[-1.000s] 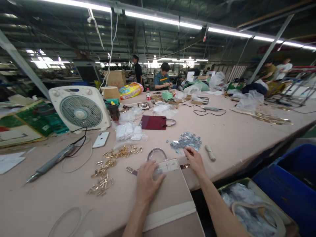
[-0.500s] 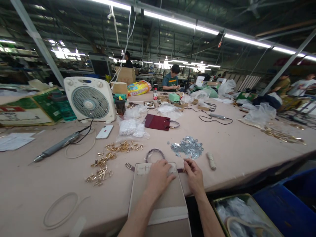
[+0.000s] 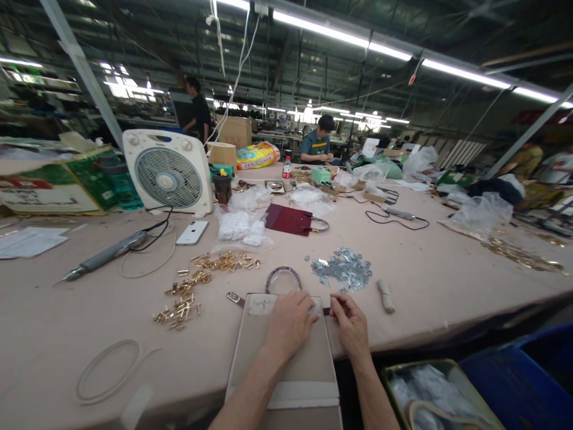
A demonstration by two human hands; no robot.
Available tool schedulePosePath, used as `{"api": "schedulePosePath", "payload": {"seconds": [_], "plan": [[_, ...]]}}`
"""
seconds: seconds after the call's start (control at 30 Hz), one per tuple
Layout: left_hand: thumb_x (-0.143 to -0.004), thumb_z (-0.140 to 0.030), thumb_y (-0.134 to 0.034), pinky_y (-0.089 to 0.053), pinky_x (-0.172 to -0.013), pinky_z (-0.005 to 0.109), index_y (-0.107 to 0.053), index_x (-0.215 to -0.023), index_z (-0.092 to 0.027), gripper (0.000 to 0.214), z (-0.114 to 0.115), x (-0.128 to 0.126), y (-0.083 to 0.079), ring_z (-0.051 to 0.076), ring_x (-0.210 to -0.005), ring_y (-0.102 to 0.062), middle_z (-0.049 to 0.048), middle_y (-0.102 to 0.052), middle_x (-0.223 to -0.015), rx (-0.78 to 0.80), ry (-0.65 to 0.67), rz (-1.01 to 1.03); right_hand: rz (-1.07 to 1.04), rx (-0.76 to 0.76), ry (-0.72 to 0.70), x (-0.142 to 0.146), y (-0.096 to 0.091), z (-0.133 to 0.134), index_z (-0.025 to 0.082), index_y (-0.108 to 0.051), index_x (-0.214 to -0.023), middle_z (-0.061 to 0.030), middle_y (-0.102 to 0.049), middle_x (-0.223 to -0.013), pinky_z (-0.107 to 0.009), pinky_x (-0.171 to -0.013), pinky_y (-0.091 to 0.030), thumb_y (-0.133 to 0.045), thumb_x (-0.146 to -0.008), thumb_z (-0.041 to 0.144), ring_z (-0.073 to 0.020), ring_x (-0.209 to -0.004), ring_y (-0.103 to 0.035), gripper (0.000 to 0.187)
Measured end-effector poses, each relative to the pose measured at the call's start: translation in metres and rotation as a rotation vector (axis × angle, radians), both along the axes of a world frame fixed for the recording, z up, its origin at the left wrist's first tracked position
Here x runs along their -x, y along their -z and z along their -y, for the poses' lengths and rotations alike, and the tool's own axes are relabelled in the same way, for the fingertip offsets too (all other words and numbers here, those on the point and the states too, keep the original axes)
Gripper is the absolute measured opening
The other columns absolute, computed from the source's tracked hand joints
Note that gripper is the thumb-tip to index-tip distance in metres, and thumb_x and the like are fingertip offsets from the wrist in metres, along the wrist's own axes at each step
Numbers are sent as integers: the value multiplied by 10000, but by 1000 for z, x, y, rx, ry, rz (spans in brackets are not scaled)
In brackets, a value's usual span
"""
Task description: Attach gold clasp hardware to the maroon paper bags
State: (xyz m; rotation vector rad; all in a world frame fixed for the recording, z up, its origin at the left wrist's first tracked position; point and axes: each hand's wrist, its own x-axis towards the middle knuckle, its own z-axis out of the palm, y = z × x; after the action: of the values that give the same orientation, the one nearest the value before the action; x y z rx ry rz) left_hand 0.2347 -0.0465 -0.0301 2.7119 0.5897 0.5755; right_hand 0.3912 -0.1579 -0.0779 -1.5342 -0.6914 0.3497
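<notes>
A beige bag panel point(image 3: 286, 352) lies at the table's front edge, with a round wrapped handle point(image 3: 284, 272) beyond its top. Dark red straps stick out on both sides, the left strap point(image 3: 236, 299) ending in a gold buckle. My left hand point(image 3: 290, 316) rests on the panel's upper part, fingers laid over it and holding nothing. At the panel's right edge, my right hand point(image 3: 351, 319) pinches the right strap point(image 3: 327, 310) between thumb and fingers; its tip is hidden. A heap of silver metal plates point(image 3: 344, 267) lies just beyond my right hand.
Gold fittings point(image 3: 188, 283) are scattered left of the panel. A fan point(image 3: 168, 173), a phone point(image 3: 192, 233), a grey handheld tool point(image 3: 107, 254) and a dark red bag piece point(image 3: 289, 219) lie further off. Blue bins point(image 3: 514, 382) stand below right. A co-worker point(image 3: 317, 146) sits across.
The view has shifted slightly. Both hands stay at the panel, the right still at the strap, with its fingers slightly shifted. A person in the background has come further into view.
</notes>
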Motion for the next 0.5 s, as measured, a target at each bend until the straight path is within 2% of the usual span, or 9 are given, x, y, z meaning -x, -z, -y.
{"api": "schedulePosePath", "payload": {"seconds": [0.2,0.4,0.5], "plan": [[-967,-333,-691,-422,-853,420,-625,-1016,-233,130,-1,-4,3,253,-1004,-588,27,-660,-1079,-54,-17,-13,67,47,-20,1,0,0,181,-726,-1051,-11,-653,-719,-291,-658,-513,-697,-898,575,-177,-658,-600,424],[-997,-333,-640,-422,-831,422,-624,-975,-225,111,-1,-9,2,255,-984,-591,37,-665,-1053,-65,-34,-34,137,52,-44,0,0,-1,194,-776,-998,-68,-744,-897,-301,-702,-551,-695,-901,551,-204,-762,-665,379],[-1013,-332,-607,-427,-818,425,-626,-956,-226,123,-1,-10,2,255,-964,-592,41,-666,-1032,-60,-45,-31,164,62,-60,0,-1,-2,204,-791,-987,-79,-758,-948,-321,-781,-566,-690,-903,547,-224,-839,-683,368]]}}
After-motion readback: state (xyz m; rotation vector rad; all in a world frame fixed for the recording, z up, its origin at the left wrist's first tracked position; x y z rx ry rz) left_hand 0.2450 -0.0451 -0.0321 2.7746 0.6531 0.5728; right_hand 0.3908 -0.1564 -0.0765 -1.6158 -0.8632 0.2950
